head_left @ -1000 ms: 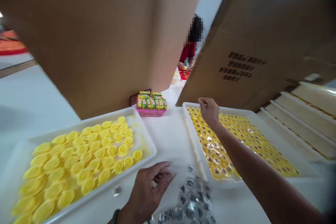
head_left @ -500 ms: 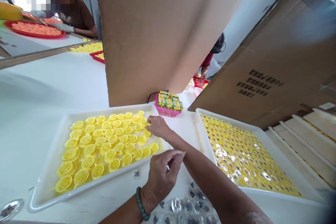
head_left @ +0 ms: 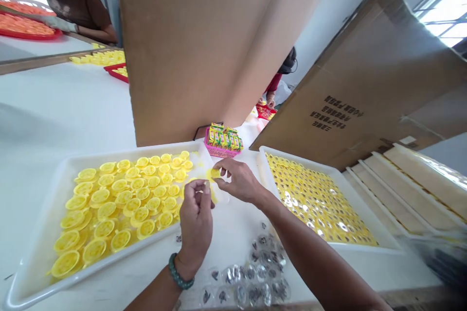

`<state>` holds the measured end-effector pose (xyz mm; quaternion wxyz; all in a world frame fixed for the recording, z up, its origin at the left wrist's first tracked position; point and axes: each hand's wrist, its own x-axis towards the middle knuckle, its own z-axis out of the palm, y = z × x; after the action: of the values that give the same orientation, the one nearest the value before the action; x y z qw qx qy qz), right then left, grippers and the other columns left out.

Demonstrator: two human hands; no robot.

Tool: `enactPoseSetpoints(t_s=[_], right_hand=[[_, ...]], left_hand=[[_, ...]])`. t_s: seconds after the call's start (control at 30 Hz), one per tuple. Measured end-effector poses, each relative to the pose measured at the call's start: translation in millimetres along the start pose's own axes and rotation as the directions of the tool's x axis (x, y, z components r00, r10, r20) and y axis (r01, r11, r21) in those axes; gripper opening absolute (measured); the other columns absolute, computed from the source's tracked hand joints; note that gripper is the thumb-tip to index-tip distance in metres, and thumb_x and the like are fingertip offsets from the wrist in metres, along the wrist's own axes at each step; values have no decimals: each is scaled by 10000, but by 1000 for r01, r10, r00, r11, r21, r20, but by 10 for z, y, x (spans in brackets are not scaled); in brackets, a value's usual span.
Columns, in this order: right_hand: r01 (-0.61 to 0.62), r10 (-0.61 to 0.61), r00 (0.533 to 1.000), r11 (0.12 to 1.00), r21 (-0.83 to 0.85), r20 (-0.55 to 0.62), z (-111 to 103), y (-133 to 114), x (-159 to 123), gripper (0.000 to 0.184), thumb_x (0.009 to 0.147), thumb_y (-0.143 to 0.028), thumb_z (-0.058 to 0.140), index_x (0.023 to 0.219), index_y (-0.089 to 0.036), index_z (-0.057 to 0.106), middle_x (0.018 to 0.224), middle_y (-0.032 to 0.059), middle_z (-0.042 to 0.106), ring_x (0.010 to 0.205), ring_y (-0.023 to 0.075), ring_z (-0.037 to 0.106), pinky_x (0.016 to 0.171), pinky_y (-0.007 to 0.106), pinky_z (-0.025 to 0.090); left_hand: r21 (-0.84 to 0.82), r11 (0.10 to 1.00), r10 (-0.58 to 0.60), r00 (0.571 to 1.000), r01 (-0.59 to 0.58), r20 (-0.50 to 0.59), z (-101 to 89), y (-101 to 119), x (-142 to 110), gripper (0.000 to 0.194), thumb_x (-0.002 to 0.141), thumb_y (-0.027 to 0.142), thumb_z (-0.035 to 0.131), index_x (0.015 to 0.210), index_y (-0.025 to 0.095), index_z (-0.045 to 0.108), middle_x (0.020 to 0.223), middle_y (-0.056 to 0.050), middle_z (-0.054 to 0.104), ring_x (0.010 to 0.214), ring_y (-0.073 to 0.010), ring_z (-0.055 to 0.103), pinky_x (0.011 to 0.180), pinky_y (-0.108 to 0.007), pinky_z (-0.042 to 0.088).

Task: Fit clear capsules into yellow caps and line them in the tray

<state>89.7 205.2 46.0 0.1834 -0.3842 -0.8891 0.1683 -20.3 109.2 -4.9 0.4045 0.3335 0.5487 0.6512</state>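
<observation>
My right hand (head_left: 237, 181) pinches a small yellow round cup (head_left: 215, 173) by its edge, just past the right end of the left tray. Close by on its left, my left hand (head_left: 197, 216) has thumb and fingertips pressed together; whatever sits between them is too small to make out. A green bead bracelet circles that wrist. Several similar yellow cups (head_left: 105, 228) lie in rows in the white left tray (head_left: 91, 265). Below my hands, clear domed covers (head_left: 251, 277) with dark printed pictures are spread on the white table (head_left: 226, 233).
A second white tray (head_left: 365, 248) at right holds rows of yellow cups with pictures. Behind stands a pink basket (head_left: 222, 150) of small boxes. Cardboard sheets (head_left: 215, 48) rise at the back. Stacked trays (head_left: 386, 194) lean at far right. Two people work beyond.
My right hand has come back from the left tray with a yellow cup, towards my left hand. My left hand has turned more upright. The view has shifted to the right.
</observation>
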Motion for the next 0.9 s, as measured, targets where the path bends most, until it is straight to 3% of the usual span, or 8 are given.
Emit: enactPoseSetpoints(t_s=[0.07,0.13,0.27,0.37,0.47,0.6,0.77,0.9], right_hand=[[-17,15,999,998,63,36,-180,-73,-231,213,742,-194,602,954,-187,607,884,26,622,700,113,548,640,228,442],[-38,29,996,993,116,82,-309,-139,-447,224,731,-184,614,955,-189,606,862,11,618,694,107,541,658,229,447],[-95,64,987,972,217,145,-388,-177,-774,322,720,-143,607,1031,-207,561,900,-8,634,730,108,542,690,235,455],[-151,121,985,951,268,125,-335,-124,-958,430,726,-147,617,1132,-208,489,943,0,653,745,113,546,691,243,460],[-194,183,981,925,328,64,-251,-56,-1167,561,744,-203,639,1251,-228,399,1015,10,655,779,119,555,750,272,472],[-297,332,939,912,284,-84,-109,-48,-1545,455,835,-280,563,1265,-221,426,1101,62,626,832,139,578,772,295,476],[-115,113,966,993,-6,232,196,-218,-1869,235,822,-242,581,1043,-161,594,971,77,646,928,200,552,849,320,421],[-66,105,949,988,-138,298,448,-245,-1860,129,877,-168,483,833,-158,604,824,56,621,829,172,540,779,278,408]], left_hand=[[10,1000,-29,999,28,32,-8,4,10,344,852,433,494,1130,229,498,681,27,546,554,-118,519,533,-224,403],[32,995,-96,974,91,203,-10,12,8,400,855,453,481,1177,220,518,606,32,524,531,-122,498,496,-220,375],[-27,936,-257,735,350,627,21,1,-10,381,841,442,516,1037,145,650,667,-24,599,556,-113,527,504,-215,401],[-59,848,-317,595,526,739,58,-32,-33,344,803,365,600,1066,151,652,922,-69,656,682,-129,592,631,-243,493],[-56,775,-365,518,630,774,85,-80,-57,346,796,306,614,1102,147,639,1013,-89,658,790,-167,622,731,-310,531],[-84,726,-424,541,683,726,109,-155,-75,300,787,227,617,1060,106,653,972,-105,679,860,-199,636,854,-391,517],[-97,738,-434,579,668,690,165,-217,-116,278,796,242,616,1038,110,651,1062,-106,652,933,-212,636,923,-360,478],[-64,795,-428,631,604,647,194,-234,-156,228,782,295,647,939,130,650,986,-64,643,907,-195,637,876,-331,490]])
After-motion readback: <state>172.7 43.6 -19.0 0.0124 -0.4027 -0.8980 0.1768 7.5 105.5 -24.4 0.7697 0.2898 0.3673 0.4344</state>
